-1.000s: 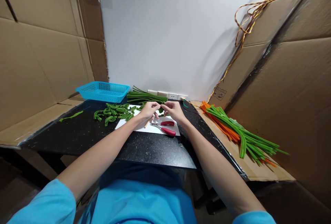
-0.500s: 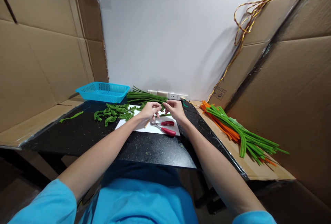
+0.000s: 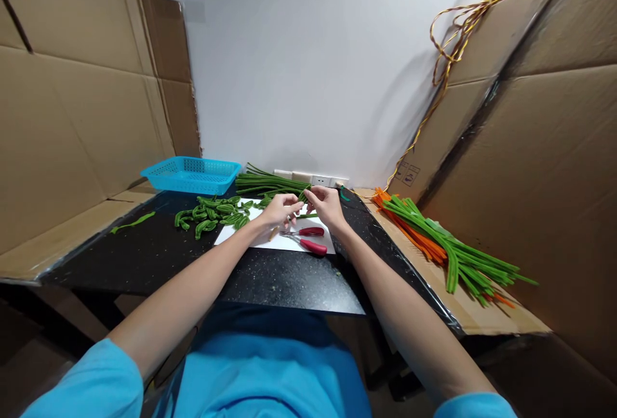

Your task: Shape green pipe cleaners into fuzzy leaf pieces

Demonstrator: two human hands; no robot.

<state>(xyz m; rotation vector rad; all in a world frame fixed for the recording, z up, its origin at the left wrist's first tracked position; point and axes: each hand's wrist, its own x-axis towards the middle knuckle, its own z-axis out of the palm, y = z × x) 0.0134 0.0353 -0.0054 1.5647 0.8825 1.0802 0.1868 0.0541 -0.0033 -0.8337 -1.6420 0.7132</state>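
My left hand [image 3: 282, 209] and my right hand [image 3: 326, 206] meet fingertip to fingertip over a white sheet [image 3: 231, 235]. Both are closed in a pinch on a dark green pipe cleaner [image 3: 303, 197], of which only a short bit shows between the fingers. Below them on the sheet lie pliers [image 3: 313, 247] with red handles, jaws pointing left. A small tan stick [image 3: 274, 233] rests beside the jaws. Left of my hands spreads a pile of bent, looped green pipe-cleaner pieces [image 3: 207, 214], partly on the sheet.
Behind my hands lies a bundle of long dark green pipe cleaners [image 3: 263, 182]. A blue basket [image 3: 193, 177] stands at the back left. Bright green [image 3: 463, 254] and orange stems [image 3: 424, 243] lie on cardboard at right. Cardboard walls [image 3: 87, 116] flank the black table [image 3: 289, 280].
My hands stay together above the sheet, with only slight finger movement at the pipe cleaner. The view has shifted a little; the things on the table lie as before.
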